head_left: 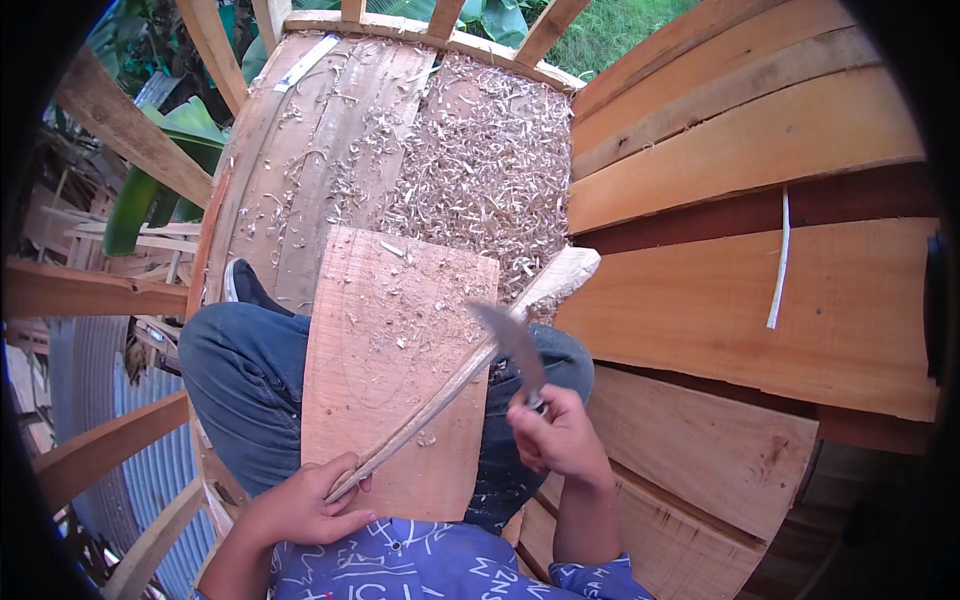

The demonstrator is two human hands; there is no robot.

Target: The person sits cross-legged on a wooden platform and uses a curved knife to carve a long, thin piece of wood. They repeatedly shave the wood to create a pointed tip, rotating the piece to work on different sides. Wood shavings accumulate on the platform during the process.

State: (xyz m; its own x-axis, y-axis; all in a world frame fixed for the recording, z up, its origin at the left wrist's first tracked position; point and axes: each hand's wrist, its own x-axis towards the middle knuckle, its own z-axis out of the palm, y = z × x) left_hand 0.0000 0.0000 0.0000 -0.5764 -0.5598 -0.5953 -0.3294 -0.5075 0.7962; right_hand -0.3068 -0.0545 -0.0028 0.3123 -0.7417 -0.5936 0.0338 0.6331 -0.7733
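A long pale wooden stick (440,393) runs slantwise across a flat board (340,330) on my lap. It widens into a broader, paddle-like end (562,278) beyond my right knee. My left hand (320,503) is closed around the stick's thin near end. In my right hand (560,436) is a knife (515,345) with a curved blade, its handle mostly covered by my fingers. The blade points up and to the left and overlaps the stick just below the wide end; whether it touches the wood I cannot tell. Small shavings lie on the lap board.
Curled wood shavings (480,170) thickly cover the plank floor (300,150) ahead. A plank wall (740,290) stands close on my right, with a pale strip (780,260) hanging on it. Wooden rails (115,435) edge the left side, corrugated metal (150,420) beyond.
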